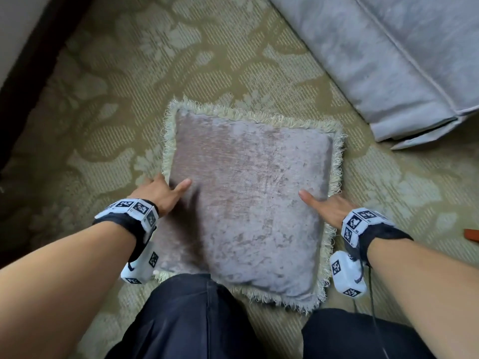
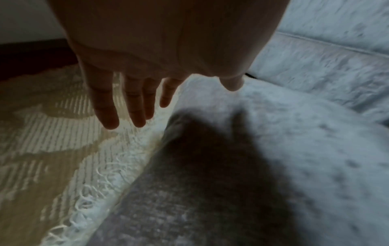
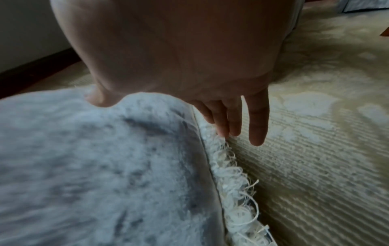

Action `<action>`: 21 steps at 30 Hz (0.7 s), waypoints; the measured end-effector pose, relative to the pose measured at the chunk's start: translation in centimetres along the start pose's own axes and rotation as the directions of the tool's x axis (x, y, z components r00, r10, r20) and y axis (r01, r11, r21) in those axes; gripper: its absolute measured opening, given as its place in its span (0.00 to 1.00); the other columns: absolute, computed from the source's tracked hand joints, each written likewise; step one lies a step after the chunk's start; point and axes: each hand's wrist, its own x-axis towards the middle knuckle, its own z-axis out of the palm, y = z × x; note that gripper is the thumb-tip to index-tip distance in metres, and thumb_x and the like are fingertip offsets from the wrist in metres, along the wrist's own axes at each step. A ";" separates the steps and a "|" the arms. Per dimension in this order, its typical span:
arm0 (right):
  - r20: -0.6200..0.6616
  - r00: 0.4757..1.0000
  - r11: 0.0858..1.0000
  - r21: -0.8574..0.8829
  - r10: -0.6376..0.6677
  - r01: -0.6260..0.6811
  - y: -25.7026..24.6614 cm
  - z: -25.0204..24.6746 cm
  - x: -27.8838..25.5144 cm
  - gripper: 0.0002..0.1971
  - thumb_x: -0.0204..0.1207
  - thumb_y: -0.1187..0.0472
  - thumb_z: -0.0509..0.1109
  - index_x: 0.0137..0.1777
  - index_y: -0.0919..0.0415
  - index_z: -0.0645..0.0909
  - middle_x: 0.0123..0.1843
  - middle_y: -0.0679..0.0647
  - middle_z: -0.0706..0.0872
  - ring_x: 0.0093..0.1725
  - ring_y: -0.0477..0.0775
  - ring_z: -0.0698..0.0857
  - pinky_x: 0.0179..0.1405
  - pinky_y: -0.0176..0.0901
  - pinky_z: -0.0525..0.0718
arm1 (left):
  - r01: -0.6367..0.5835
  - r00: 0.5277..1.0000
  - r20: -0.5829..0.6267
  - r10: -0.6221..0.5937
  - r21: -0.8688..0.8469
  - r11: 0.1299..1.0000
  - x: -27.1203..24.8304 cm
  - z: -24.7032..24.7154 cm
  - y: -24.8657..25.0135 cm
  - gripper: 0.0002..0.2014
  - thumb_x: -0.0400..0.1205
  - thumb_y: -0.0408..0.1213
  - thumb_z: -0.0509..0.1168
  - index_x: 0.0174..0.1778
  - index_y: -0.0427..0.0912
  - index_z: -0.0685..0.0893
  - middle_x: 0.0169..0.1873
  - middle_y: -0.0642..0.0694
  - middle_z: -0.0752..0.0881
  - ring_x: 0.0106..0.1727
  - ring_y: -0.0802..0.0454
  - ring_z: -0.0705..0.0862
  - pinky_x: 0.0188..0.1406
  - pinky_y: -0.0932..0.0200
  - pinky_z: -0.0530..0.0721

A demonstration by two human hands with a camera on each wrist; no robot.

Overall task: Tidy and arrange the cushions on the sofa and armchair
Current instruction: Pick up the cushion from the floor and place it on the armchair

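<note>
On the olive floral-patterned carpet, the square grey velvet cushion with cream fringe lies beside the grey upholstered seat, not yet placed; left hand and right hand flank it, fingers straight, thumbs on top, nothing gripped.
</note>
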 end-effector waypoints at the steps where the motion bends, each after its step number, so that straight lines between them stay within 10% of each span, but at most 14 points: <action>1: 0.019 1.000 1.000 0.003 -0.007 0.007 0.2 0.7 1.0 0.71 0.52 0.08 0.38 0.72 0.68 0.82 0.76 0.72 0.79 0.67 0.69 0.84 0.68 0.58 0.80 | 0.011 1.000 0.001 -0.011 -0.023 1.000 0.9 0.8 0.1 0.55 0.72 0.82 0.49 0.81 0.38 0.67 0.79 0.32 0.73 0.75 0.30 0.77 0.72 0.38 0.76; 6: 0.050 0.997 0.998 0.045 -0.051 0.048 0.7 2.8 4.9 0.53 0.58 0.10 0.43 0.37 0.64 0.78 0.49 0.65 0.80 0.38 0.53 0.83 0.47 0.51 0.78 | 0.037 0.999 0.034 -0.031 -0.191 0.981 3.8 4.0 0.4 0.69 0.55 0.91 0.51 0.80 0.39 0.68 0.70 0.36 0.83 0.67 0.32 0.84 0.67 0.42 0.80; 9: 0.031 0.998 0.987 0.152 -0.047 0.042 1.1 3.4 6.3 0.47 0.61 0.11 0.51 0.37 0.61 0.74 0.45 0.60 0.75 0.34 0.49 0.79 0.48 0.48 0.77 | 0.044 0.998 0.046 -0.031 -0.309 0.950 4.8 5.8 0.3 0.73 0.48 0.93 0.51 0.80 0.42 0.71 0.69 0.39 0.84 0.66 0.33 0.84 0.69 0.40 0.81; 15: -0.081 0.989 0.901 0.409 -0.121 0.144 0.2 3.1 4.3 0.65 0.28 0.06 0.62 0.56 0.58 0.87 0.55 0.55 0.89 0.54 0.58 0.87 0.62 0.49 0.84 | -0.039 0.999 -0.043 0.021 -0.458 0.888 -0.1 3.0 1.8 0.31 0.77 0.66 0.67 0.64 0.43 0.86 0.52 0.45 0.86 0.48 0.45 0.83 0.52 0.56 0.74; 21: -0.178 0.957 0.891 0.359 -0.227 0.278 -2.3 -3.4 -6.2 0.58 0.37 0.10 0.63 0.51 0.60 0.87 0.51 0.57 0.88 0.50 0.59 0.84 0.51 0.44 0.81 | 0.009 0.985 -0.148 -0.084 -0.448 0.894 -9.6 -6.0 -0.2 0.45 0.70 0.78 0.64 0.65 0.40 0.87 0.62 0.35 0.88 0.63 0.33 0.85 0.57 0.50 0.78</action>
